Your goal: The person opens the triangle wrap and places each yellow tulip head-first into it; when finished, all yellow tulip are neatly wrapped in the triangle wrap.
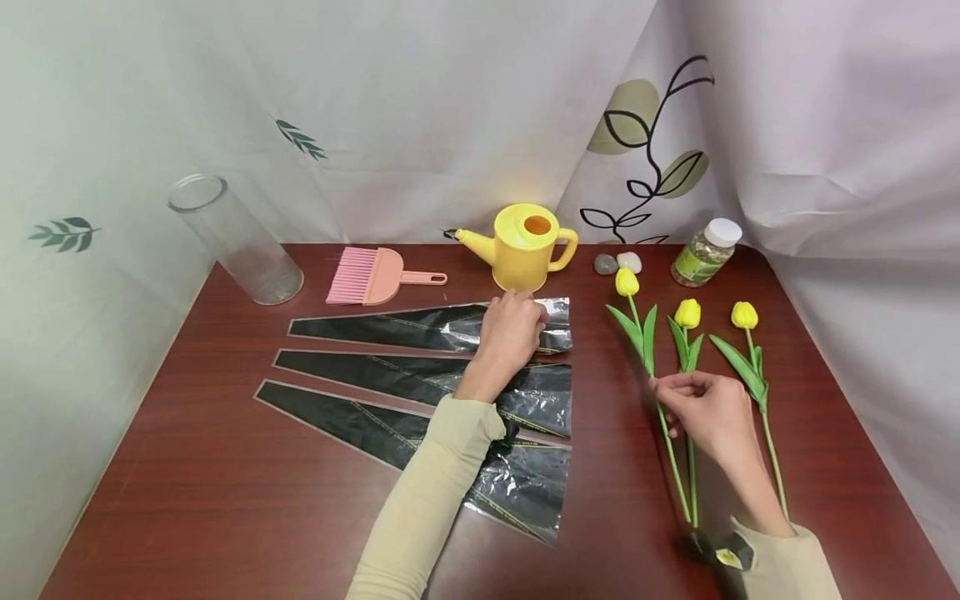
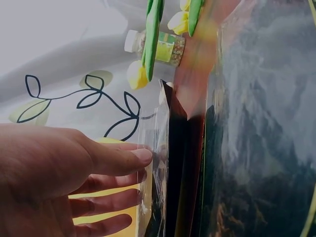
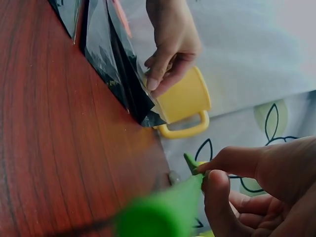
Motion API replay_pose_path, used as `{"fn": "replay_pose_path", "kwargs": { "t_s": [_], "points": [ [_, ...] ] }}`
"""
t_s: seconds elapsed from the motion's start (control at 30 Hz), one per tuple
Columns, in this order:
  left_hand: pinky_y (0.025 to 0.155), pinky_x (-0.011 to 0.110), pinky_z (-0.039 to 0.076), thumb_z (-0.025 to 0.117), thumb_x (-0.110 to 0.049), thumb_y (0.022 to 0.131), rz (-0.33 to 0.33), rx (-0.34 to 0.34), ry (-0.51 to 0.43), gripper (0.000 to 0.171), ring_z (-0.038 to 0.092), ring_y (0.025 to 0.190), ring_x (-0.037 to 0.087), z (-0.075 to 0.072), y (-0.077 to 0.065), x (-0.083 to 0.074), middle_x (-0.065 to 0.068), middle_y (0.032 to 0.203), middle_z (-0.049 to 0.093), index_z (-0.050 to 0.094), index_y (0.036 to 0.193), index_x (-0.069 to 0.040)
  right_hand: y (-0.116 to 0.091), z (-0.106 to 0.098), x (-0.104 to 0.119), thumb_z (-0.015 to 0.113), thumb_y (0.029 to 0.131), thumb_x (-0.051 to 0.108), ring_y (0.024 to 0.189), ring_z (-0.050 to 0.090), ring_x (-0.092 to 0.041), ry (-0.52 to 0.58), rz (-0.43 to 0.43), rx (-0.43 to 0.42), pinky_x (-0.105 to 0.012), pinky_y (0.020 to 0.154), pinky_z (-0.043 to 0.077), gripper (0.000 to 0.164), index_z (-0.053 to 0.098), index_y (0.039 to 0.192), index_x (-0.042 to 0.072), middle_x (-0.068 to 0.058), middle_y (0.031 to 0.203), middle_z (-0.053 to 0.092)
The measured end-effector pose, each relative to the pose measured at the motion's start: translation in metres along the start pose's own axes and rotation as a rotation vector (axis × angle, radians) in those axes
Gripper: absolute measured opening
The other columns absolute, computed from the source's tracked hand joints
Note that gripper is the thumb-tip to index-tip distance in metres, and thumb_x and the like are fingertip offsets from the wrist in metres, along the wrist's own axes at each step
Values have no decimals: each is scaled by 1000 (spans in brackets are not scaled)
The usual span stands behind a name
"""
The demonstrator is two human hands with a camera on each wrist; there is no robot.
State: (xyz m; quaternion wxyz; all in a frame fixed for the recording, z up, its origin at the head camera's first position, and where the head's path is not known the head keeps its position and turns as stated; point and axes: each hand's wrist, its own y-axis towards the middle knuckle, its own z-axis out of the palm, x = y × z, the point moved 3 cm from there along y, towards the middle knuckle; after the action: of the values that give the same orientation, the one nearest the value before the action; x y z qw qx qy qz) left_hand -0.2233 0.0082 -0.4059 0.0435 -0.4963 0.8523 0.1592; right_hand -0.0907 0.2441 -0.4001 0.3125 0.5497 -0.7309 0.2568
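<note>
Three tapered black-and-clear plastic sleeves lie side by side on the table. My left hand (image 1: 512, 329) pinches the wide right end of the back sleeve (image 1: 390, 328); in the left wrist view its clear edge (image 2: 147, 182) stands up between thumb and fingers. The middle sleeve (image 1: 360, 367) and front sleeve (image 1: 337, 408) lie flat, partly hidden by my left arm. My right hand (image 1: 708, 412) pinches the green stem of the leftmost yellow tulip (image 1: 627, 283) just below its leaves. Beside it lie the middle tulip (image 1: 687, 314), partly covered by that hand, and the right tulip (image 1: 745, 316).
Along the back stand a clear glass vase (image 1: 258, 258), a yellow watering can (image 1: 521, 250) and a white-capped jar (image 1: 705, 252). A pink brush (image 1: 381, 279) lies between vase and can. Two stones (image 1: 606, 264) sit near the jar. Curtains hang around the wooden table (image 1: 225, 500).
</note>
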Motion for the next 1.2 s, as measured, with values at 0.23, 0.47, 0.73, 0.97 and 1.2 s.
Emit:
{"fn": "replay_pose_path", "kwargs": {
  "t_s": [0.23, 0.47, 0.73, 0.97, 1.2],
  "points": [
    [77, 37, 46, 72, -14, 88, 3, 4, -46, 10, 58, 89, 21, -3, -1, 0, -4, 86, 64, 78, 86, -22, 7, 2, -1, 72, 90, 18, 48, 63, -15, 278, 83, 80, -32, 48, 54, 30, 70, 100, -10, -5, 67, 69],
    [79, 37, 47, 72, -16, 88, 6, 14, -52, 9, 59, 91, 21, -7, -2, 0, -4, 89, 65, 79, 90, -21, 17, 1, 3, 67, 91, 0, 62, 70, -17, 833, 144, 189, -31, 60, 57, 10, 76, 87, 4, -9, 76, 72],
    [79, 38, 48, 72, -16, 88, 20, 11, -63, 8, 60, 90, 21, -8, -4, 0, -3, 89, 65, 78, 91, -20, 27, -7, -2, 61, 93, -5, 77, 73, -23, 1196, 222, 167, -34, 74, 56, 15, 75, 91, -2, -16, 86, 72],
    [78, 38, 49, 72, -16, 88, 26, -1, -66, 7, 61, 87, 19, -10, -5, 1, -4, 87, 66, 78, 89, -20, 41, -10, -13, 68, 87, -8, 78, 72, -27, 1429, 362, -115, -36, 75, 56, 6, 73, 89, -9, -21, 82, 71],
    [79, 38, 48, 73, -17, 88, 24, -6, -70, 6, 60, 88, 19, -13, -6, 0, -5, 87, 65, 77, 88, -21, 52, 12, -6, 69, 84, -10, 75, 72, -26, 1393, 407, -233, -36, 73, 57, 7, 73, 90, -9, -19, 80, 71]
  ]
}}
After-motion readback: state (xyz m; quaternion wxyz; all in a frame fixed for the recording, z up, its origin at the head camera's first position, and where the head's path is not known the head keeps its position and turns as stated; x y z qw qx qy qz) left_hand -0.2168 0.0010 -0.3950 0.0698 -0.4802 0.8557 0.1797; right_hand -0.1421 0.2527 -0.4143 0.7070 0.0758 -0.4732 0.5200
